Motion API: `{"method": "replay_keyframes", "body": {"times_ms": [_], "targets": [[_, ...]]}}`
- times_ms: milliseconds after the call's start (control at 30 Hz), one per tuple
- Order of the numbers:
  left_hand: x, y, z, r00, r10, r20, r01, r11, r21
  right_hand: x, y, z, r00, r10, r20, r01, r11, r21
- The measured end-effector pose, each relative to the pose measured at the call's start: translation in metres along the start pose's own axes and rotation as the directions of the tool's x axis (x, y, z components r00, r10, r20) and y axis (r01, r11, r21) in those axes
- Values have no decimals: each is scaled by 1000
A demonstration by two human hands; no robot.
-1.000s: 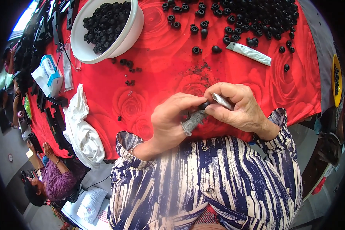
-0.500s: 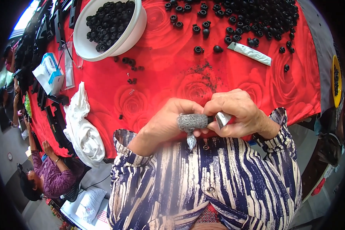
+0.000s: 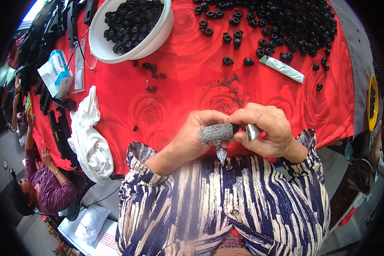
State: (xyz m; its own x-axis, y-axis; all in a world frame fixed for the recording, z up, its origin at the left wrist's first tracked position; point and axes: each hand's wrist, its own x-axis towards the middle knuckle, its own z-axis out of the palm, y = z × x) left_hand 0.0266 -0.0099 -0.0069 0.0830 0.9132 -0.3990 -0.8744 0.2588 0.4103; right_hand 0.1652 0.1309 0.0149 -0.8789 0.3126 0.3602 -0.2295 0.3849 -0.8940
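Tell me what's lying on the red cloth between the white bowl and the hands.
In the head view, between the white bowl and the hands lie a few loose black rubber pieces on the red rose-patterned cloth; otherwise bare.

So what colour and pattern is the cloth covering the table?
The tablecloth is bright red with large rose shapes in a darker red, seen best in the head view.

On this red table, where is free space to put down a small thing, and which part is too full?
Bare red rose-patterned cloth lies between the white bowl of black parts and the hands, and also right of the white flat strip. The far right, under the heap of black round parts, is crowded; so is the left edge by the white rag.
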Motion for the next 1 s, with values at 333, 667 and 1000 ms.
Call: {"method": "replay_keyframes", "body": {"times_ms": [333,667,1000], "targets": [[2,5,1,996,-68,-53,67,998,-22,-2,5,-2,999,-35,10,36,996,-79],[-4,3,9,999,24,-31,-23,999,22,-3,3,3,961,-265,-78,249,953,-173],[-3,6,8,997,56,-58,-55,998,11,-2,-8,-10,994,96,-47,-92,992,90]]}}
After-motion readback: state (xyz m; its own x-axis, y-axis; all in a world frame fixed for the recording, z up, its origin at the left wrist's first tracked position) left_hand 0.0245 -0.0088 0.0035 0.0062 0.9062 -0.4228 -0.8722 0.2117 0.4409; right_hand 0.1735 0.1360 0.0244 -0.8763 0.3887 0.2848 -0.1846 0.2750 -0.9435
